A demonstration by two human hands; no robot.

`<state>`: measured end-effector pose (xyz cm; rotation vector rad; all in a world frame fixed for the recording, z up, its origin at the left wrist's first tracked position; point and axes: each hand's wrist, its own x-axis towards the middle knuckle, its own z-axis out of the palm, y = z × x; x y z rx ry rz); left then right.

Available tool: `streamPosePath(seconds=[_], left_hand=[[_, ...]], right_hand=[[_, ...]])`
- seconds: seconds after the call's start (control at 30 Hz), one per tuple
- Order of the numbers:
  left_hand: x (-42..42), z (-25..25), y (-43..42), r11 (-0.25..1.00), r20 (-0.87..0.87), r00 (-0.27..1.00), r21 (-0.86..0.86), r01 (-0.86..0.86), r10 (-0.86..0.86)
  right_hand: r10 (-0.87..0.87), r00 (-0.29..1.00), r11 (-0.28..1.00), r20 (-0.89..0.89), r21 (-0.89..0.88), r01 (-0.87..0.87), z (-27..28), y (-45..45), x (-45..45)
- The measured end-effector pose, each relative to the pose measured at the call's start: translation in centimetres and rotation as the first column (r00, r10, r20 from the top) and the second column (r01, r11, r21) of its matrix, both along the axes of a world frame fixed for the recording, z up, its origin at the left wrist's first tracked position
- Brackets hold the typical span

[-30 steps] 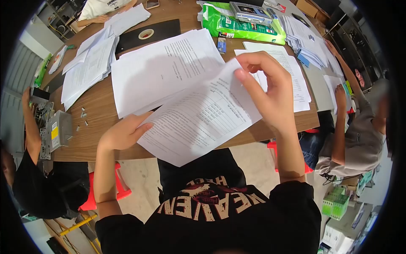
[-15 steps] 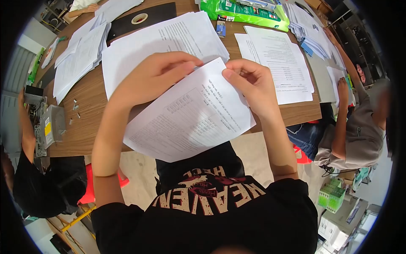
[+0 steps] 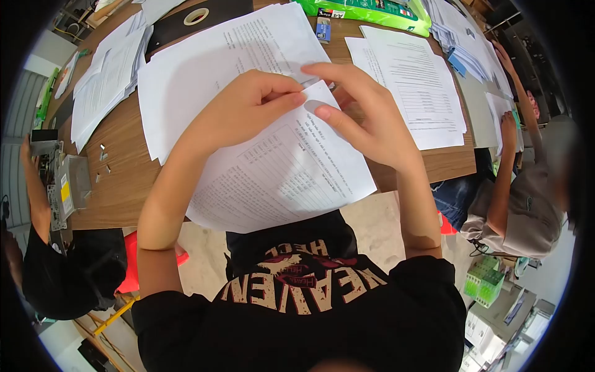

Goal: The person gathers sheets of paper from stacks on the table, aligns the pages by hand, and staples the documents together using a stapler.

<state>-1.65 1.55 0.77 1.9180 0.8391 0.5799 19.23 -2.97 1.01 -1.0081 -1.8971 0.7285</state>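
A printed sheet (image 3: 279,180), perhaps with more beneath it, hangs over the near table edge, tilted toward me. My left hand (image 3: 257,108) pinches its top edge between thumb and curled fingers. Over the top right corner, my right hand (image 3: 369,118) is open, thumb and fingers apart. Its thumb tip is close to the sheet's surface; whether it touches cannot be made out. Behind both hands lies a wide stack of printed papers (image 3: 186,80), partly covered by my left hand and the sheet.
More printed papers (image 3: 421,87) lie to the right, and another pile (image 3: 108,80) to the left. A tape roll (image 3: 196,17), a small blue box (image 3: 323,28) and a green A4 pack (image 3: 396,13) are farther back. Co-workers sit at both sides; one person's hand (image 3: 508,127) rests on papers.
My right hand has let go of the sheet's corner and spread its fingers. My left hand has moved slightly right and now pinches the sheet near that corner. The view has shifted slightly.
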Motion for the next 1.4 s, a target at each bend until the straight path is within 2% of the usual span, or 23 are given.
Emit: streamPosePath(seconds=[0.07, 0.17, 0.4, 0.5, 0.57, 0.6, 0.67, 0.7, 0.77, 0.83, 0.9, 0.93, 0.97, 1.03, 1.07, 1.13, 1.17, 1.2, 1.23, 1.27, 1.3, 1.37, 1.4], left_hand=[[0.0, -0.2, 0.0, 1.0, 0.031, 0.999, -0.026, -0.009, 0.01], [-0.2, 0.3, 0.1, 0.997, -0.044, 0.999, -0.076, 0.007, -0.011], [0.0, 0.3, -0.1, 0.998, -0.079, 0.997, -0.059, 0.017, -0.022], [0.1, -0.2, -0.4, 1.0, 0.045, 0.999, -0.018, -0.016, 0.017], [-0.1, -0.1, -0.4, 1.0, 0.019, 1.0, 0.004, -0.014, 0.014], [-0.1, -0.1, -0.5, 1.0, 0.019, 1.0, 0.005, -0.017, 0.017], [-0.1, 0.1, -0.6, 1.0, 0.021, 0.999, -0.002, -0.027, 0.027], [-0.2, 0.0, -0.7, 1.0, 0.022, 0.999, -0.002, -0.029, 0.029], [-0.1, -0.1, -0.8, 0.999, 0.075, 0.997, -0.023, -0.032, 0.034], [-0.3, -0.2, -0.8, 0.999, 0.072, 0.997, -0.016, -0.033, 0.034], [-0.3, -0.3, -0.9, 0.999, 0.069, 0.997, -0.011, -0.033, 0.034], [-0.2, -0.3, -1.0, 0.999, 0.08, 0.996, -0.024, -0.037, 0.039], [-0.2, -0.2, -1.1, 0.999, 0.09, 0.995, -0.036, -0.04, 0.043], [-0.3, 0.1, -1.2, 0.999, 0.044, 0.998, -0.007, -0.047, 0.048], [-0.5, 0.2, -1.3, 0.998, 0.002, 0.998, 0.022, -0.057, 0.057], [-1.1, -0.1, -1.6, 0.994, -0.019, 0.995, 0.051, -0.096, 0.097], [-1.4, -0.2, -1.8, 0.988, -0.044, 0.989, 0.082, -0.134, 0.138], [-1.7, -0.1, -2.0, 0.988, -0.042, 0.99, 0.082, -0.13, 0.133], [-2.1, 0.2, -2.3, 0.983, -0.089, 0.983, 0.108, -0.148, 0.158], [-2.2, 0.4, -2.4, 0.977, -0.134, 0.974, 0.135, -0.166, 0.184], [-2.4, 0.5, -2.5, 0.978, -0.132, 0.975, 0.133, -0.162, 0.179], [-2.5, 0.7, -2.6, 0.971, -0.213, 0.961, 0.195, -0.137, 0.178], [-2.5, 0.4, -2.7, 0.971, -0.211, 0.961, 0.194, -0.138, 0.178]], right_hand=[[-0.003, 0.989, 0.986, 0.146, 0.167, -0.022, -0.3, 0.6, 0.2], [-0.013, 0.979, 0.978, 0.202, 0.208, -0.03, -0.3, 0.9, 0.4], [-0.033, 0.971, 0.965, 0.235, 0.261, -0.031, -0.4, 1.0, 0.6], [0.003, 0.976, 0.967, 0.219, 0.248, -0.059, -0.4, 0.9, 0.5], [-0.089, 0.995, 0.973, 0.037, 0.217, 0.079, -0.2, 0.5, 0.1], [-0.086, 0.996, 0.973, 0.038, 0.218, 0.076, -0.4, 0.4, 0.1], [-0.149, 0.964, 0.982, -0.219, 0.08, 0.17, -1.1, 0.0, 0.1], [-0.147, 0.965, 0.983, -0.219, 0.081, 0.168, -1.2, -0.5, 0.2], [-0.002, 0.999, 0.999, 0.034, -0.051, 0.003, -1.4, -1.8, 0.5], [0.045, 0.996, 0.993, 0.071, -0.109, -0.037, -2.2, -2.5, 0.2], [-0.059, 0.925, 0.995, -0.376, -0.091, 0.027, -2.9, -2.7, -0.4], [-0.034, 0.972, 0.997, -0.232, -0.073, 0.017, -2.7, -3.0, -0.1], [-0.034, 0.972, 0.997, -0.233, -0.073, 0.017, -2.5, -3.1, 0.0], [0.056, 0.997, 0.994, 0.056, 0.09, -0.061, -2.2, -3.5, 0.0], [0.053, 0.997, 0.994, 0.057, 0.089, -0.058, -2.0, -3.3, 0.4], [-0.223, 0.973, 0.974, -0.053, -0.04, 0.222, -1.8, -2.6, 2.0], [-0.226, 0.973, 0.974, -0.049, -0.041, 0.224, -2.1, -2.7, 3.0], [-0.222, 0.917, 0.974, 0.33, 0.027, 0.226, -2.5, -2.9, 4.0], [-0.211, 0.721, 0.975, 0.66, 0.088, 0.204, -3.0, -3.1, 4.5], [-0.272, 0.648, 0.962, 0.712, 0.188, 0.198, -3.5, -3.8, 4.3], [-0.273, 0.645, 0.962, 0.714, 0.186, 0.202, -4.0, -4.0, 4.3], [-0.272, 0.532, 0.962, 0.802, 0.207, 0.18, -4.9, -4.3, 4.4], [-0.222, 0.567, 0.975, 0.793, 0.164, 0.151, -5.2, -4.2, 4.6]])
